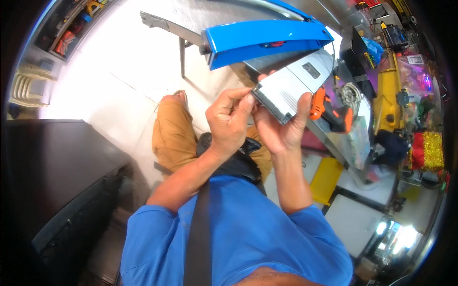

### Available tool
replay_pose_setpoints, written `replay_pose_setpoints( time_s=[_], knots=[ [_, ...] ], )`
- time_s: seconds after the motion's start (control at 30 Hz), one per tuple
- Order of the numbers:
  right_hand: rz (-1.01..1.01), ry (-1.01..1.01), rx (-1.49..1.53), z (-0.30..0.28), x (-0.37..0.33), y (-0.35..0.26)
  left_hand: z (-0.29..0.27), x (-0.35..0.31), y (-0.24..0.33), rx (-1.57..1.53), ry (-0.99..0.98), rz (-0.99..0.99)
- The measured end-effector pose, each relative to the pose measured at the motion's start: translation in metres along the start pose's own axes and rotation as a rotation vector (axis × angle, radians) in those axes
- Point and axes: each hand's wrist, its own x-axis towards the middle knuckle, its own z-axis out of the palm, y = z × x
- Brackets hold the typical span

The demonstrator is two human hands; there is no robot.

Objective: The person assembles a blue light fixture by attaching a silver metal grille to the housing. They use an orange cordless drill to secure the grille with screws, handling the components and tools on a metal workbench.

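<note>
One flat silver case (288, 86) rests in the right hand's (281, 133) fingers; the left hand's (229, 121) fingers pinch its near-left corner; right of it lies an orange-and-black power tool (338, 118).

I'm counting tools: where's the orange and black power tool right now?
In the head view, the orange and black power tool is right of centre, just to the right of the right hand that holds the silver-grey device.

Hands (228, 123) on flat silver unit (295, 82): left pinching corner, right cradling underside; orange-black tool (331, 114) beside.
</note>
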Motion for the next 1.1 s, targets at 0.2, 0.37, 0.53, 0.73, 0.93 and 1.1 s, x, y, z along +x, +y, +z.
replay_pose_setpoints(
  time_s=[0.2,0.37,0.53,0.73,0.93,1.1],
  knots=[
    [-0.018,-0.090,-0.123,-0.006,0.002,-0.010,-0.008,0.010,0.012,-0.456,-0.117,-0.402],
    [0.062,-0.045,-0.148,-0.008,0.000,-0.006,-0.020,0.010,0.016,-0.353,-0.108,-0.485],
    [0.108,0.022,-0.134,-0.004,0.001,-0.002,-0.026,0.011,0.006,-0.372,-0.122,-0.440],
    [0.034,0.107,-0.115,0.007,-0.004,-0.002,-0.021,0.013,-0.004,-0.357,-0.209,-0.345],
    [0.009,0.190,-0.119,0.007,0.001,0.005,-0.009,0.012,0.001,-0.443,-0.164,-0.491],
    [0.045,0.161,-0.184,0.007,0.002,0.005,-0.005,0.018,0.011,-0.667,-0.167,-0.733]
  ],
)
